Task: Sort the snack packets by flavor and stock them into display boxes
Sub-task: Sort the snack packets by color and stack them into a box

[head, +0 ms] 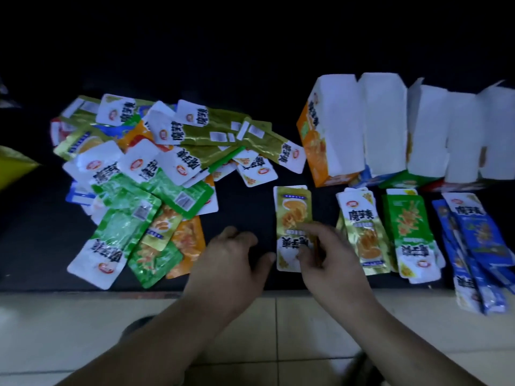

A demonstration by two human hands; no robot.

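A mixed heap of snack packets (156, 162) in gold, green, orange and blue covers the left of the dark mat. My right hand (331, 257) pinches the lower end of a gold packet (294, 213) lying in the middle. My left hand (234, 254) hovers beside it with loosely curled fingers and holds nothing. To the right lie sorted piles: gold packets (362, 235), green packets (409, 232) and blue packets (479, 246). Behind the piles stands a row of display boxes (390, 129) with white flaps, the leftmost one an orange box (315, 146).
The dark mat (245, 196) ends at a front edge, with pale floor tiles (278, 330) below it. A yellow bag (14, 165) shows at the far left edge. Dark footwear (136, 327) is visible under my arms.
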